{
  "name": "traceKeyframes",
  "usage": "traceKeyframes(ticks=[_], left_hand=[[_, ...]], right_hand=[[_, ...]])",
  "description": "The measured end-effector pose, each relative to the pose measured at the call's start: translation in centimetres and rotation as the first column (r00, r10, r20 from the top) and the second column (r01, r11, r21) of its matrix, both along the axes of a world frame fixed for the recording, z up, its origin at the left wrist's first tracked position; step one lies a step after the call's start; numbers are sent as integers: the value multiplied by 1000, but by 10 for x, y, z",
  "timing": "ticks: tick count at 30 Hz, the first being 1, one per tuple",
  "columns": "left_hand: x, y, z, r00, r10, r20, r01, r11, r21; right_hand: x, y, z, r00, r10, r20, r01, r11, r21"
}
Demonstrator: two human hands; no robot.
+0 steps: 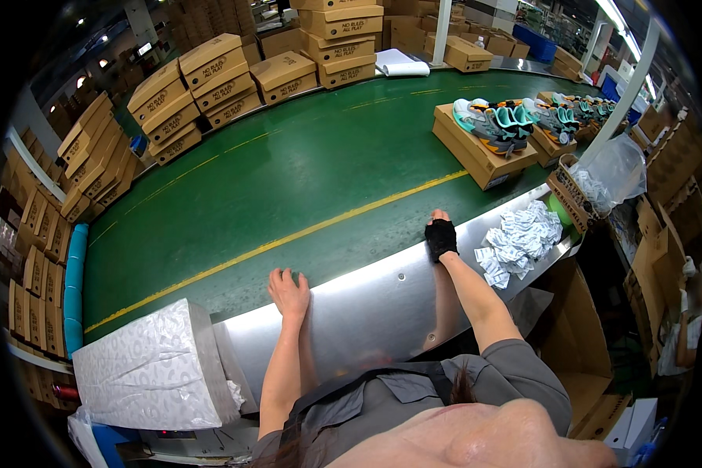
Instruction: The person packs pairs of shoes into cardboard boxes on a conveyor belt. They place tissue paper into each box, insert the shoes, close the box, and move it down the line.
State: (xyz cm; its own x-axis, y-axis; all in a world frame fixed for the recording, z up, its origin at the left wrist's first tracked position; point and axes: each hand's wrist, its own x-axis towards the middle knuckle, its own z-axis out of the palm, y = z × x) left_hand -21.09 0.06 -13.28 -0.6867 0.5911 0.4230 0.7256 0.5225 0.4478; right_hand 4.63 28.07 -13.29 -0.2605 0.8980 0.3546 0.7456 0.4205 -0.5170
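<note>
My bare left hand (289, 292) rests on the near edge of the green conveyor belt (288, 187), its fingers slightly apart and nothing in them. Farther right, my right hand (441, 235) wears a black fingerless glove and lies at the same belt edge, fingers curled together with nothing visible in them. To its right is a heap of small white packets (521, 240) on the metal ledge (359, 304). Beyond that hand, an open-lidless view of a brown shoebox (476, 156) stands on the belt, with grey, white and teal sneakers (495, 125) on top.
More boxes carrying sneakers (554, 121) line up behind at the right. A stack of patterned white tissue paper (144, 366) sits at the near left. Stacked shoeboxes (210, 74) edge the far side, beside a white paper pad (402, 64). A plastic bag (618, 168) hangs at right.
</note>
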Motion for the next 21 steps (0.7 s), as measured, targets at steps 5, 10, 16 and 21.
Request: traceKeyframes(ticks=[5,10,16,21], left_hand=[[0,0,-1,1000,2,-2,-2,1000,5],[1,1,0,1000,-8,27,7,1000,9],[2,0,3,1000,0,29,0,1000,0],[2,0,4,999,4,40,-4,1000,-9]], right_hand=[[0,0,0,1000,3,-17,-3,1000,-1],[0,2,-3,1000,-15,-27,14,1000,-22],[-1,-1,2,1000,1,18,-1,1000,-11],[0,1,-1,1000,6,3,-6,1000,-15]])
